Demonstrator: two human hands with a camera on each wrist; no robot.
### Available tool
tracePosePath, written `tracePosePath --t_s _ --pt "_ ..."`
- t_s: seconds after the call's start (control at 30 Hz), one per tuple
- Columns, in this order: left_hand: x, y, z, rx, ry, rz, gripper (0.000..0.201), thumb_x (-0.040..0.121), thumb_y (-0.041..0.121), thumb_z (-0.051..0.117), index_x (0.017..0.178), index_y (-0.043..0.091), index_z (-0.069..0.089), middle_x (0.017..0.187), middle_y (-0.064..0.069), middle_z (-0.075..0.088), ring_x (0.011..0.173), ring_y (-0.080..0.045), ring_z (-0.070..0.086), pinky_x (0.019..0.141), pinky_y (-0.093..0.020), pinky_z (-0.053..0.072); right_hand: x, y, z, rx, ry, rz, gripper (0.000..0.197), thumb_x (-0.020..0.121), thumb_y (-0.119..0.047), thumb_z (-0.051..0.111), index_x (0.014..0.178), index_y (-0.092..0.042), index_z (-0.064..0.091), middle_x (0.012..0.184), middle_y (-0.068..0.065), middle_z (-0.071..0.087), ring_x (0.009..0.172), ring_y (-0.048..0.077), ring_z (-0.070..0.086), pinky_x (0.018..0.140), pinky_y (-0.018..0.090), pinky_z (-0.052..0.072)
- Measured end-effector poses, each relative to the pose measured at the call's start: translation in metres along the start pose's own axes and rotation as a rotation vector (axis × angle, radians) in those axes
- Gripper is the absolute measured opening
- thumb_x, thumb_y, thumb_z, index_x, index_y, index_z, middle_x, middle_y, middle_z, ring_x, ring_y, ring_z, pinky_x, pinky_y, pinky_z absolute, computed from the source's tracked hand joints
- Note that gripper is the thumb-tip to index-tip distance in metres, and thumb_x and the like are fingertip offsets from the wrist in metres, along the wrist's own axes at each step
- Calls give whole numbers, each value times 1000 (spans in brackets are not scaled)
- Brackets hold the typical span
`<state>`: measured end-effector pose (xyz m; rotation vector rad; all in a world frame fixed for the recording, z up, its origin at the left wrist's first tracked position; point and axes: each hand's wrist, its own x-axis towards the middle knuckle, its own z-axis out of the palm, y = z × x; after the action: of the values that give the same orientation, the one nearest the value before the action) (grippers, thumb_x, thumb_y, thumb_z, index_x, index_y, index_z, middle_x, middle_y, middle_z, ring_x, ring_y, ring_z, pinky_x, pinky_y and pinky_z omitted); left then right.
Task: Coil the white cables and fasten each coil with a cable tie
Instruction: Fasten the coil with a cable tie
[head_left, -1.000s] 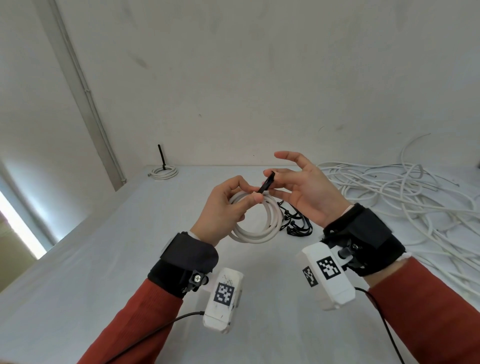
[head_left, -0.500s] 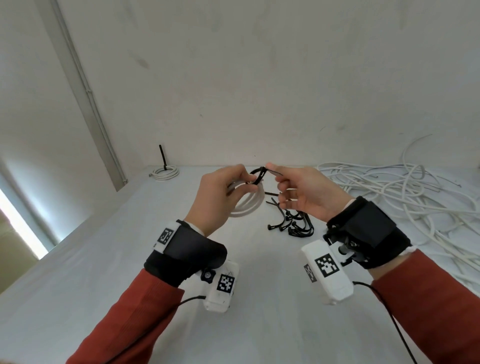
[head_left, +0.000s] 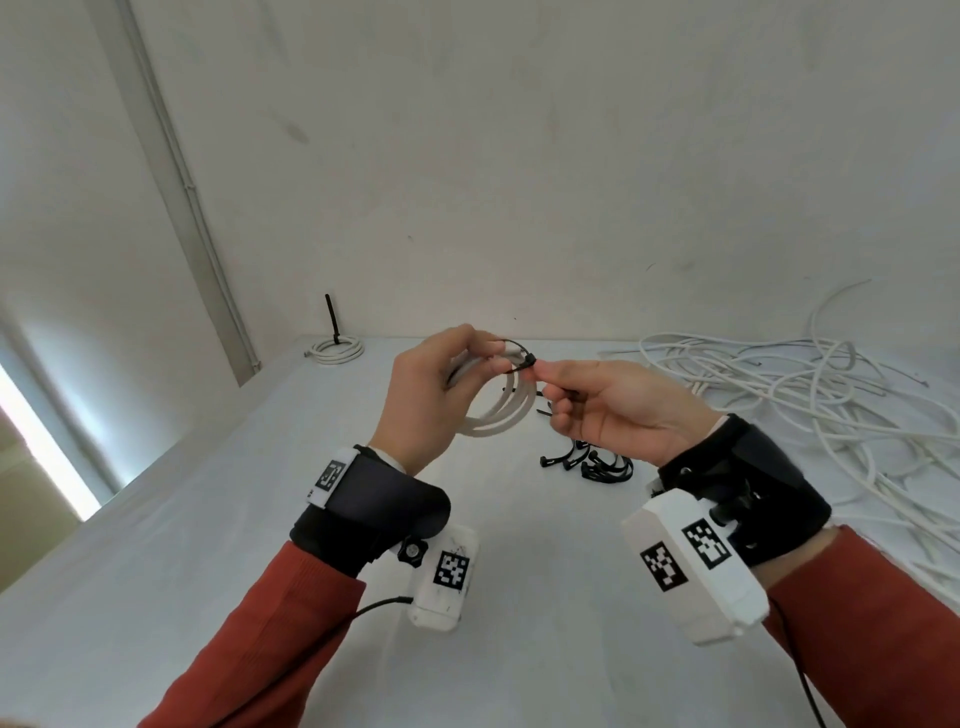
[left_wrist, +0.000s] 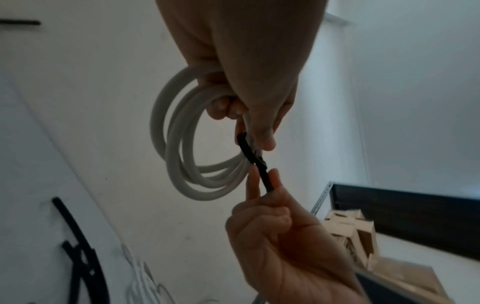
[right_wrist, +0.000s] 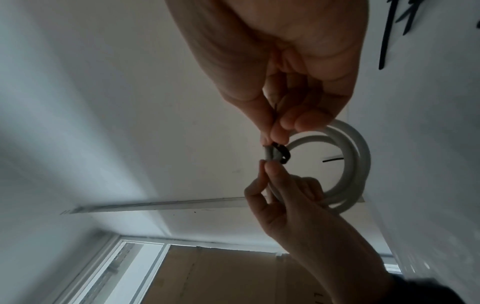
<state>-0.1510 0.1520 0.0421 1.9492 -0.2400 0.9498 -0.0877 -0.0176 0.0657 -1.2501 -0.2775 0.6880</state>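
Note:
My left hand (head_left: 441, 387) grips a small coil of white cable (head_left: 501, 415) held up above the table; the coil (left_wrist: 182, 144) hangs below its fingers. A black cable tie (head_left: 524, 359) loops round the coil's strands near the top. My right hand (head_left: 582, 402) pinches the tie's tail (left_wrist: 266, 181) between thumb and forefinger, just right of the tie's head. In the right wrist view the black tie (right_wrist: 281, 153) wraps the coil (right_wrist: 355, 164) between the two hands' fingertips.
A pile of loose black cable ties (head_left: 592, 462) lies on the white table (head_left: 260, 519) under my right hand. A tangle of loose white cables (head_left: 810, 395) covers the right side. A tied coil (head_left: 335, 349) sits at the far left corner by the wall.
The tie, held as a straight strip a second ago, is now looped round the coil. My left hand has turned its back up, and my right hand has moved to pinch the tail.

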Motion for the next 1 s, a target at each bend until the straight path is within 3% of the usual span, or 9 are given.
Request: tracePosePath --t_s 0.1,0.27,0.47,0.53,0.6,0.67,0.77,0.83,1.0 --pt "0 4 6 -97 59 -53 14 85 7 67 78 15 58 96 7 68 93 1 64 83 -11 44 -1 2 5 65 -8 -42 14 88 -8 61 96 0 69 58 0 51 48 6 43 50 16 46" --pt "2 2 11 -210 137 -127 14 88 11 66 80 21 60 102 4 70 97 -8 65 87 -21 48 -2 5 10 118 -74 -76 20 92 -4 53 106 -4 67 59 -4 45 47 5 38 47 16 39" --pt "1 -1 12 -254 139 -83 9 89 8 62 86 16 59 106 -5 70 104 -16 65 94 -35 49 -6 11 7 48 -140 -97 24 91 -5 55 108 -11 70 62 -4 48 52 7 41 54 20 45" --pt "0 -1 11 -229 110 -44 12 90 5 61 86 15 57 106 -4 69 102 -16 66 93 -32 49 -9 10 5 -17 -165 -84 23 91 -8 56 110 -12 70 65 -2 53 56 8 51 65 25 55" --pt "0 0 10 -201 55 -6 18 90 0 59 83 17 55 105 -1 68 99 -12 66 89 -24 49 -11 7 5 -33 -192 -57 22 93 -6 53 110 -9 67 75 2 65 65 13 62 79 30 56" --pt "-1 3 11 -161 -4 55 26 90 -5 56 80 19 52 104 -3 67 98 -9 66 87 -18 47 -12 2 6 26 -197 -13 20 94 -4 49 106 -3 65 88 8 71 72 17 66 82 32 56" --pt "-1 3 10 -115 -31 115 32 89 -9 55 78 21 49 104 -6 67 98 -6 66 86 -16 47 -12 0 7 149 -197 73 24 97 -10 42 102 -1 64 83 6 68 58 12 53 63 26 55" --pt "-1 2 9 -88 -40 146 33 89 -9 55 79 22 50 104 -4 67 99 -7 65 86 -16 47 -11 2 8 139 -192 88 26 100 -15 37 100 -4 62 70 0 59 51 9 39 49 19 42" --pt "0 -2 7 58 -45 222 22 89 -3 57 98 16 62 101 3 69 98 -7 64 87 -19 48 -10 7 12 140 -172 66 27 102 -17 35 99 -6 60 57 -7 44 45 6 28 42 16 28"
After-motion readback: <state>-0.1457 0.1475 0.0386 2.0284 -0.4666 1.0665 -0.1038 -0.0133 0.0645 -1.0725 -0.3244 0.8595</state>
